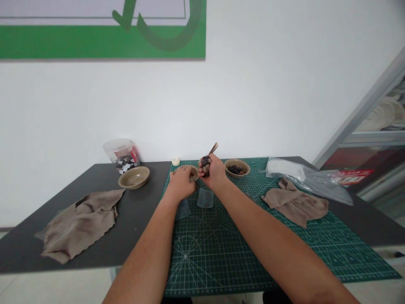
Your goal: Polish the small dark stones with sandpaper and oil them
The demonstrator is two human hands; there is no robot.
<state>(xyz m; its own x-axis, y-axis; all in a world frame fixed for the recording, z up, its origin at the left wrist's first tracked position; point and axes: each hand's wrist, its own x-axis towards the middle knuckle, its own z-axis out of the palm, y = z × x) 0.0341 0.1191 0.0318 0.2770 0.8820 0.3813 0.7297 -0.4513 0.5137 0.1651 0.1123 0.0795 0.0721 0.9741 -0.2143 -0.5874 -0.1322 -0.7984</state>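
Note:
My left hand is closed at the edge of a small beige bowl, its fingers partly hidden at the rim. My right hand is closed beside it, above the cutting mat. Dark lumpy pieces show between its fingers, and a few thin brown sticks poke up out of the fist. Below both hands a small grey-blue translucent pouch lies flat on the green cutting mat. A second similar pouch is partly covered by my left forearm.
Right of my hands stands a beige bowl with dark pieces. Another beige bowl sits at left, before a tilted clear jar. Brown cloths lie on both sides. A clear plastic bag rests at right. Near the wall is a white cap.

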